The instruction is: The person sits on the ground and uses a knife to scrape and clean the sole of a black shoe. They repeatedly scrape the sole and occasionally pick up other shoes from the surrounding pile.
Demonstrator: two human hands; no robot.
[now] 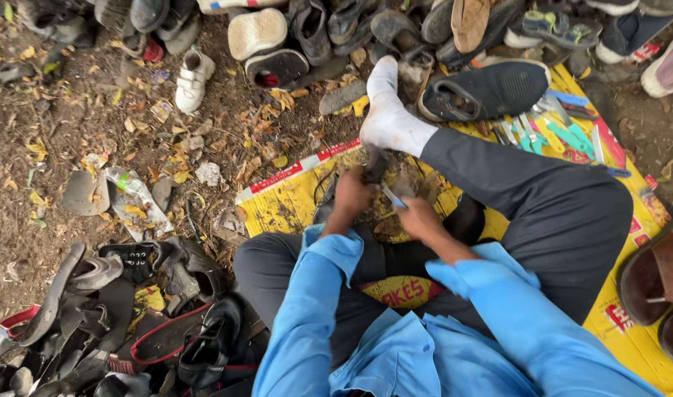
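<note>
Blue cotton sleeves, creased and loose, run down both my forearms to where my hands meet over the yellow mat [292,209]. My left hand [351,195] is curled shut around a dark worn shoe [373,167], gripping it from the side and holding it just in front of my lap, close under my white-socked foot [391,117]. My right hand [419,219] is closed on a small tool [392,197] with a pale metal tip (I cannot tell exactly what kind), its point angled toward the shoe. Both wrists bend inward, elbows out, the two hands nearly touching.

I sit cross-legged in dark grey trousers, one leg stretched forward. The mat is a printed plastic sheet with a red edge strip, crinkled and dusty, laid on bare earth scattered with dry yellow leaves. A black slip-on shoe [487,90] lies just beyond my foot, rubbery and scuffed. Beside it on the mat sit teal-handled pliers [571,136]. A small white shoe [192,79] rests on the dirt, and a heap of black sandals [109,323] with limp straps is piled at my left.
</note>
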